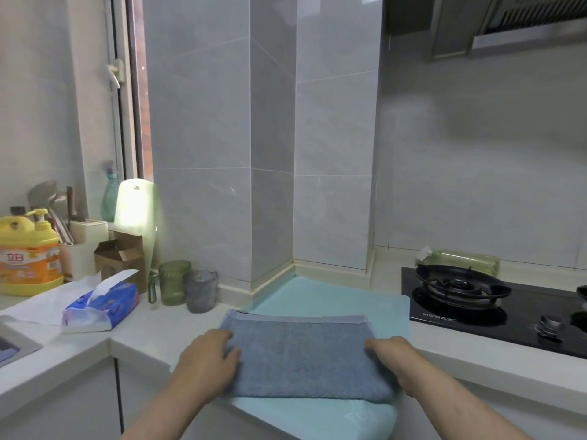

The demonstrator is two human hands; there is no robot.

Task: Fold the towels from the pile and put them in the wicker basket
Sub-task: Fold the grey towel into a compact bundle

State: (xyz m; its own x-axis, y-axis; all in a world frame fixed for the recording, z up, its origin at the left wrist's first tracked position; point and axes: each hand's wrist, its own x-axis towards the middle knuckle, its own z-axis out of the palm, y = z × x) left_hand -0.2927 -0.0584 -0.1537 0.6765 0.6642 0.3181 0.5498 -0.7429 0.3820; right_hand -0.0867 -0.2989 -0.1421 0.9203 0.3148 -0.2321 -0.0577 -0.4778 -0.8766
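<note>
Grey wall tiles rise behind a white worktop (143, 341) that crosses the lower half of the frame. At lower centre, a folded blue-grey towel (305, 357) lies on a spread pale teal towel (317, 300). Your left hand (206, 360) curls its fingers over the blue-grey towel's left end, and your right hand (392, 360) grips its right end. A black gas hob (476, 306) sits at right. A tissue pack (101, 306), two cups (173, 282) and a yellow detergent bottle (28, 252) stand at left.
</note>
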